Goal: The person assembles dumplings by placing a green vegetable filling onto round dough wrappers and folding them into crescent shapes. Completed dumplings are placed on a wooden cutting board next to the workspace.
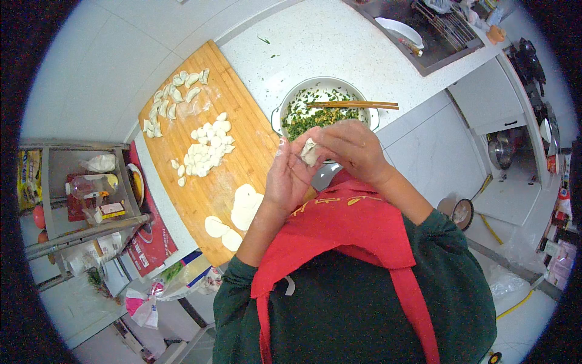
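Note:
A partly folded dumpling [309,152] lies between my two hands, in front of the bowl. My left hand [291,170] cradles it in the palm and fingers, thumb raised. The fingers of my right hand [348,148] pinch its edge. Behind them stands a white two-handled bowl [277,113] of chopped green filling [302,119], with wooden chopsticks [354,104] across its rim. On the wooden board [254,150] are folded dumplings [176,94], a heap of small dough pieces [204,152] and flat round wrappers [244,207]. My right hand hides part of the bowl.
A white speckled countertop [318,36] carries the board and bowl. A stove [425,27] holding a white dish [400,32] is at the upper right. At the left, a shelf rack [91,227] with a plastic bottle [93,186] stands near the board. A tiled wall rises behind.

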A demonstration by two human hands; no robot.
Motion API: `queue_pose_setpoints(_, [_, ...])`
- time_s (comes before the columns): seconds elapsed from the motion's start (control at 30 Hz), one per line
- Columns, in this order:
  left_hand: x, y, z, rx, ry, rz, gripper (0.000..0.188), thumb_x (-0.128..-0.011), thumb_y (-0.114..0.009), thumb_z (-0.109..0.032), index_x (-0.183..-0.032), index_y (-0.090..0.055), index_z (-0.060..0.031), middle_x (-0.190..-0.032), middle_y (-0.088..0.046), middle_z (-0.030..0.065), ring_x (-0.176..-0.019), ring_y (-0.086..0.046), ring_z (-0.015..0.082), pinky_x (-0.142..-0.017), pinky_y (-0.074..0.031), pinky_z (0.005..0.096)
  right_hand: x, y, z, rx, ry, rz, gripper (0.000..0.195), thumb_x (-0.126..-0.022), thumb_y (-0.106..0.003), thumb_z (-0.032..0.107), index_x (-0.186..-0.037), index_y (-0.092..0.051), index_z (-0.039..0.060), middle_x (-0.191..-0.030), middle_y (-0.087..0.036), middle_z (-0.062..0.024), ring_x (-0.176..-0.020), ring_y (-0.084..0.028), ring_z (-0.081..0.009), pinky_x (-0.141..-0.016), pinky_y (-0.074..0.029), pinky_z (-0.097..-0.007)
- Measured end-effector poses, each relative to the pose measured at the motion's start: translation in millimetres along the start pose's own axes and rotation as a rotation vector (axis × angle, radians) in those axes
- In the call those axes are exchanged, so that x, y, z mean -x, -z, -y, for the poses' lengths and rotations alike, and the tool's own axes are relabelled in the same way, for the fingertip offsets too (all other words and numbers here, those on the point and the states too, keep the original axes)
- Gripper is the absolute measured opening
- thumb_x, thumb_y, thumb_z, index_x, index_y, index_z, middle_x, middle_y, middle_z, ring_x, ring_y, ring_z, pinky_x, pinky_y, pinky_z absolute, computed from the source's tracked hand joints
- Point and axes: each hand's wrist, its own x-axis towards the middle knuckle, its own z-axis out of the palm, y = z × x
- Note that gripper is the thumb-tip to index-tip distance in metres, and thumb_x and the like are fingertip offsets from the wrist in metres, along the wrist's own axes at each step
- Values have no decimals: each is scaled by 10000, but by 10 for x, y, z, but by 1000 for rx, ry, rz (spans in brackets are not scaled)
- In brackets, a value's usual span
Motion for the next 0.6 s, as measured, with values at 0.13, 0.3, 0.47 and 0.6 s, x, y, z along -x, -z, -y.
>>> queue_pose_setpoints(0.13, [-3,50,-41,-69,78,76,625,-935,-195,-459,-1270,-350,45,-1239,-467,167,-1117,-471,243,-974,-347,348,-162,94,61,-244,-194,192,485,-662,-705,172,-1126,-580,104,-1188,-540,-50,-1157,-436,-269,-968,-335,-387])
queue_pose_setpoints(0.3, [-10,54,-37,-172,125,83,630,-934,-175,-469,-1253,-373,38,-1221,-480,176,-1097,-486,249,-958,-366,380,-189,144,-13,-480,-169,378,393,-676,-688,121,-1064,-631,109,-1217,-531,-28,-1224,-377,-253,-1007,-304,-396])
queue_pose_setpoints(0.47, [-2,89,-28,-110,130,77,554,-949,-194,-428,-1234,-391,4,-1200,-494,136,-1059,-502,204,-921,-398,356,-150,126,-4,-595,-254,347,312,-695,-658,64,-1002,-660,115,-1154,-576,-33,-1203,-416,-259,-1001,-318,-397])
queue_pose_setpoints(0.6, [2,82,-24,-50,134,37,517,-955,-205,-407,-1222,-400,-10,-1176,-506,114,-1032,-513,174,-911,-408,339,-92,42,-23,-587,-193,264,320,-708,-653,73,-1026,-645,104,-1135,-587,-50,-1202,-422,-269,-1017,-298,-401])
